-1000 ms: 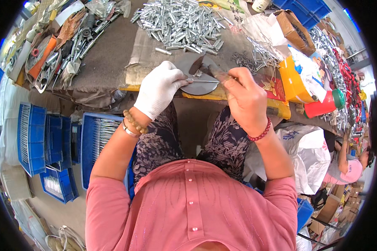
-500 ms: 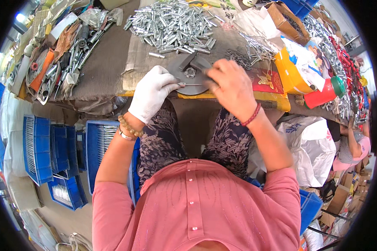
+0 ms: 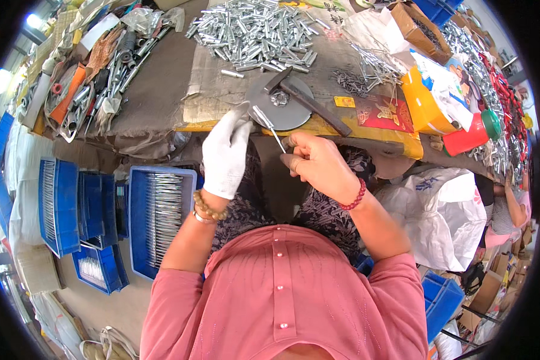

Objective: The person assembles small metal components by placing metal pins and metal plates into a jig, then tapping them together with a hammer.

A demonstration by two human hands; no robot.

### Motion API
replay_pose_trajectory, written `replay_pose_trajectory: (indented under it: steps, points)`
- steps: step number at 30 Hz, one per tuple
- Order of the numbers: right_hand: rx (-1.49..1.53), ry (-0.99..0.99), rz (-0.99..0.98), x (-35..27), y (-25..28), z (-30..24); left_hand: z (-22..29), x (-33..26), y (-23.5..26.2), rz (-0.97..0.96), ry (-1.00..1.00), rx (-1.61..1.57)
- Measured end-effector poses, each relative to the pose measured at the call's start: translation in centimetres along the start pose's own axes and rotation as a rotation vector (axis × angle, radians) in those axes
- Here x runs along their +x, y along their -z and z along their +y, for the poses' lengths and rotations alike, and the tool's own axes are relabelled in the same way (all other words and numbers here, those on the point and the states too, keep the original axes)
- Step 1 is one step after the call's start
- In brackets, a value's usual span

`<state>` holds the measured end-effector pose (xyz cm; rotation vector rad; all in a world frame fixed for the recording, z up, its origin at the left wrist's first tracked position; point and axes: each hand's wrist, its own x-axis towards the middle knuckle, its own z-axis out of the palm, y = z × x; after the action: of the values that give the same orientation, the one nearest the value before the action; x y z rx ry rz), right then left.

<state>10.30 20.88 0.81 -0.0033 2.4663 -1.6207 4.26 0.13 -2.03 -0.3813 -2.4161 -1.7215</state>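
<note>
**Q:** Two hands meet at the bench edge; what sits around them?

**A:** Largest first: a long workbench (image 3: 156, 90) covered in brown cloth carries everything. At its far side lies a heap of short silver metal sleeves (image 3: 255, 27), within reach. Blue plastic bins (image 3: 159, 210) of thin rods stand low on the person's left, probably so finished pieces can be dropped in. A round grey metal disc (image 3: 294, 114) lies at the near edge like a small anvil, with a hammer (image 3: 309, 99) resting across it, handle toward the right hand.

**Q:** And the hands themselves?

**A:** The left hand (image 3: 225, 153), in a white glove, has its fingertips pinched on the upper end of a thin metal pin (image 3: 270, 127). The bare right hand (image 3: 318, 165) closes finger and thumb on the pin's lower end, so the pin is held slanted between them, just in front of the disc.

**Q:** Anything in the way?

**A:** Loose nails (image 3: 366, 69) and a red card (image 3: 387, 111) lie beside the disc, crowding its right side.
</note>
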Motion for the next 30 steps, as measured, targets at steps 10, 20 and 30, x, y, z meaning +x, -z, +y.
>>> replay_pose_trajectory:
  steps: [10, 20, 30]
  points:
    - [0.169, -0.084, -0.036, -0.8, -3.4, -1.0, 1.0, -2.0, 0.4, -0.073, 0.37, -0.428]
    - [0.267, 0.036, 0.071, 0.4, -1.2, -0.3, -3.9, -4.9, 7.4, 0.207, 0.346, -0.405]
    - [0.315, 0.042, 0.178, 2.7, 1.6, 1.8, -22.8, -14.5, 17.1, 0.738, 0.811, -0.307]
